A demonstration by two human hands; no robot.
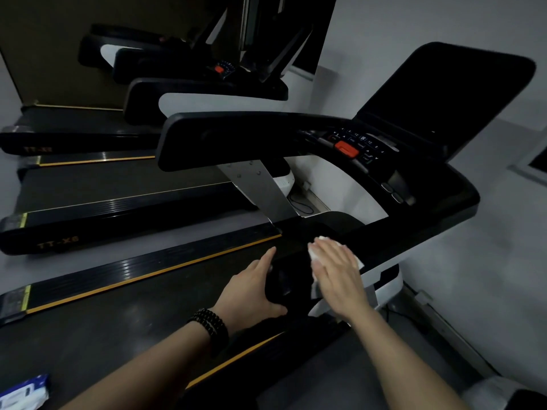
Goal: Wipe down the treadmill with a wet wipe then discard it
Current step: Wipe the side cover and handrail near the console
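The black treadmill (438, 202) fills the right half of the head view, with a dark screen, a keypad and a red stop button (346, 149). My right hand (337, 270) lies flat on the near end of its right handrail, pressing a white wet wipe (314, 255) against the black surface; the wipe shows at my fingertips and beside my palm. My left hand (254, 288), with a dark bead bracelet on the wrist, grips the rounded end of the same handrail from the left side.
A blue and white wet wipe pack (23, 393) lies on the treadmill belt (97, 327) at the lower left. Two more treadmills (118, 202) stand in a row to the left. A grey wall is close on the right.
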